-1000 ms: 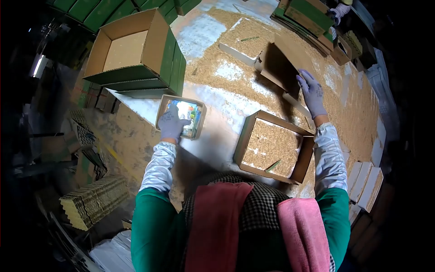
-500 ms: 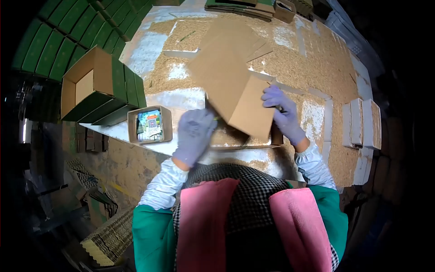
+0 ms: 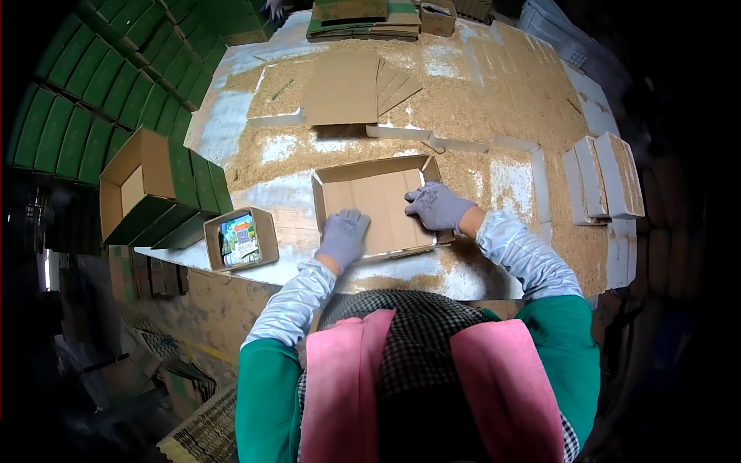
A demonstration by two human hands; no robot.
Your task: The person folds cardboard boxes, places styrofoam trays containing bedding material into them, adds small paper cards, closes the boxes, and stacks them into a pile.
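Observation:
An open cardboard box (image 3: pixel 417 163) lies on the table in front of me, with a flat cardboard sheet (image 3: pixel 374 204) inside it over its contents. My left hand (image 3: pixel 344 235), in a grey glove, rests on the sheet's near left part with its fingers curled together. On the sheet's right part is my right hand (image 3: pixel 438 207), gloved too, its fingers bent and pressed together at the right edge. Left of the box stands a small carton (image 3: pixel 268 235) that holds printed packets (image 3: pixel 239 239).
More cardboard sheets (image 3: pixel 342 89) lie beyond the box on the grain-strewn table (image 3: pixel 525 77). Green boxes (image 3: pixel 181 174) stand at the left, with high stacks behind. White blocks (image 3: pixel 617 174) are at the right. Part of another person's hand (image 3: pixel 275 8) shows at the top.
The cardboard sheet has gone from tilted above the box to flat inside it. Both hands have come down onto it. The other loose sheets now lie beyond the box.

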